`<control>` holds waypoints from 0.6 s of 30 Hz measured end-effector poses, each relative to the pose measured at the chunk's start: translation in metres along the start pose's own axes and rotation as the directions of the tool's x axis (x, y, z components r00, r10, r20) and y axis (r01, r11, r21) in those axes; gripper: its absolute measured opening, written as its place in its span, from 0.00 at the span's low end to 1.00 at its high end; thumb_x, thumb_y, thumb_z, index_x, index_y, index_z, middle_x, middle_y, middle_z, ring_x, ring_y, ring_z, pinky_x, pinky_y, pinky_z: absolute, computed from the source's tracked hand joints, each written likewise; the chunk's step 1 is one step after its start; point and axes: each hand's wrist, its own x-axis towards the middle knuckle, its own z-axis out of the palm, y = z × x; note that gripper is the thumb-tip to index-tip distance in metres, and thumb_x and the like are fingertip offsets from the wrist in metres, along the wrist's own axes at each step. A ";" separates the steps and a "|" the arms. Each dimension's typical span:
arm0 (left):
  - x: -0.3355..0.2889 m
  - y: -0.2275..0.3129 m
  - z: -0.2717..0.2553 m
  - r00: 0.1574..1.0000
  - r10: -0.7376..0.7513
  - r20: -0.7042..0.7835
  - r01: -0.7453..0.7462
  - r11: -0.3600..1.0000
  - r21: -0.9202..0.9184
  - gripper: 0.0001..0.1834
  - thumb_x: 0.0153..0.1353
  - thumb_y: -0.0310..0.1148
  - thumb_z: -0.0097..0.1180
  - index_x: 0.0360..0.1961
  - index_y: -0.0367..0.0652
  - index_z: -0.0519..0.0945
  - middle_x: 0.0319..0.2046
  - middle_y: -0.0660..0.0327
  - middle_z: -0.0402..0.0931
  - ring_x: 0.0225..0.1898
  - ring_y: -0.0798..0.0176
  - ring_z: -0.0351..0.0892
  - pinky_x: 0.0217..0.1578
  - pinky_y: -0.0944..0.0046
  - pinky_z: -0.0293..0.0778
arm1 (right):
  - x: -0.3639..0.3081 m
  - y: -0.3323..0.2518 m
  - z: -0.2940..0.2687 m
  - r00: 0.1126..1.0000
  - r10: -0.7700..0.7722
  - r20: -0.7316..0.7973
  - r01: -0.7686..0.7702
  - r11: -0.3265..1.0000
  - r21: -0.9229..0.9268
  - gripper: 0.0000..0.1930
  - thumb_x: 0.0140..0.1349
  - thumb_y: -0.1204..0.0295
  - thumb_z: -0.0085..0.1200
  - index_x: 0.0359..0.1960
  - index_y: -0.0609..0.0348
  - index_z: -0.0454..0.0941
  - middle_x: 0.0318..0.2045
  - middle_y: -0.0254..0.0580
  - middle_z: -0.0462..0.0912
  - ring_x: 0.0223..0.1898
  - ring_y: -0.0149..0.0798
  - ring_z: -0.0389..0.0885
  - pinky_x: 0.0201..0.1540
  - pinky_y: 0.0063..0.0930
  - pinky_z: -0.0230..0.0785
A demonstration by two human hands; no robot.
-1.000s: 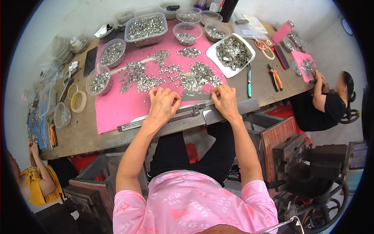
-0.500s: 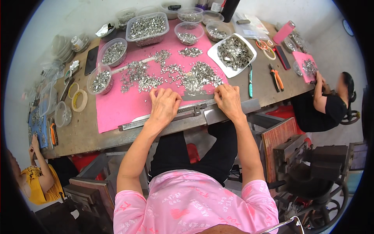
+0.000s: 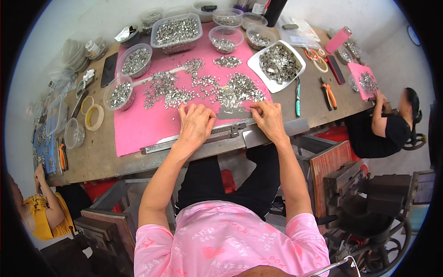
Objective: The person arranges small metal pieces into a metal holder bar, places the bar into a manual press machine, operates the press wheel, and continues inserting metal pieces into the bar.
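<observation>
My left hand is closed at the near edge of the pink mat, its fingers curled down and bunched. To its right my right hand is also closed, thumb and fingertips pinched together. Whatever either pinch holds is too small or hidden. A dark grey flat strip lies between the two hands. Just in front of it runs a long metal rail with a slotted bar, along the table edge. Beyond my fingertips a pile of small shiny metal pieces spreads over the mat, with a looser scatter to the left.
Metal pieces fill a rectangular tub, round tubs and a white square dish. Pliers, a teal-handled tool and scissors lie right; tape rolls left. One person sits right, another left.
My right hand has moved slightly left, toward the grey strip. My left hand stays in nearly the same place, and the piles look unchanged.
</observation>
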 end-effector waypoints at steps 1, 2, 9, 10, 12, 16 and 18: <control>0.000 0.000 0.000 1.000 -0.002 0.000 0.002 1.000 0.000 0.03 0.59 0.30 0.66 0.33 0.46 0.83 0.30 0.64 0.74 0.40 0.58 0.73 0.59 0.45 0.58 | 0.000 0.001 0.000 1.000 -0.021 -0.008 0.021 1.000 0.005 0.03 0.59 0.75 0.63 0.34 0.54 0.82 0.26 0.34 0.80 0.32 0.39 0.80 0.46 0.38 0.62; 0.000 0.001 0.001 1.000 -0.004 0.000 0.004 1.000 0.000 0.03 0.59 0.30 0.66 0.33 0.46 0.83 0.30 0.64 0.74 0.40 0.58 0.73 0.59 0.45 0.58 | 0.000 0.002 0.001 1.000 -0.021 -0.006 0.021 1.000 0.006 0.03 0.59 0.75 0.63 0.34 0.54 0.82 0.26 0.34 0.80 0.32 0.39 0.80 0.46 0.38 0.62; 0.001 0.004 0.000 1.000 0.006 -0.003 -0.006 0.999 0.035 0.03 0.60 0.30 0.65 0.33 0.46 0.83 0.30 0.64 0.74 0.41 0.58 0.73 0.61 0.41 0.57 | 0.009 -0.002 -0.001 0.982 -0.185 0.023 0.186 0.972 -0.144 0.03 0.57 0.76 0.63 0.32 0.55 0.81 0.27 0.37 0.80 0.33 0.42 0.79 0.45 0.38 0.63; 0.001 0.004 0.000 1.000 0.013 -0.001 -0.013 0.998 0.054 0.03 0.60 0.29 0.65 0.34 0.46 0.83 0.30 0.64 0.74 0.41 0.58 0.74 0.62 0.39 0.56 | 0.010 -0.002 -0.001 0.976 -0.212 0.053 0.218 0.964 -0.155 0.03 0.57 0.77 0.63 0.32 0.56 0.81 0.27 0.36 0.80 0.32 0.42 0.79 0.44 0.37 0.63; 0.001 0.004 0.001 1.000 0.028 -0.005 -0.027 0.998 0.053 0.03 0.60 0.29 0.65 0.34 0.46 0.82 0.30 0.64 0.74 0.41 0.58 0.74 0.62 0.38 0.56 | 0.012 0.000 0.000 0.978 -0.196 0.071 0.205 0.968 -0.146 0.03 0.57 0.77 0.62 0.31 0.57 0.80 0.27 0.36 0.80 0.32 0.42 0.78 0.44 0.37 0.64; -0.010 0.015 -0.009 0.999 0.023 -0.028 -0.024 0.999 -0.022 0.04 0.60 0.28 0.64 0.36 0.46 0.81 0.31 0.64 0.75 0.40 0.58 0.76 0.62 0.39 0.57 | 0.004 -0.012 -0.005 0.986 -0.120 0.113 0.111 0.991 0.079 0.06 0.55 0.79 0.61 0.32 0.58 0.76 0.27 0.40 0.78 0.33 0.44 0.78 0.44 0.39 0.64; -0.016 0.022 -0.015 1.000 0.015 -0.019 -0.016 0.999 -0.048 0.05 0.60 0.27 0.65 0.36 0.46 0.81 0.32 0.64 0.76 0.39 0.58 0.76 0.62 0.41 0.58 | 0.001 -0.030 -0.006 0.978 -0.190 0.091 0.177 0.975 0.133 0.06 0.56 0.79 0.61 0.32 0.58 0.76 0.28 0.40 0.78 0.33 0.44 0.78 0.44 0.39 0.64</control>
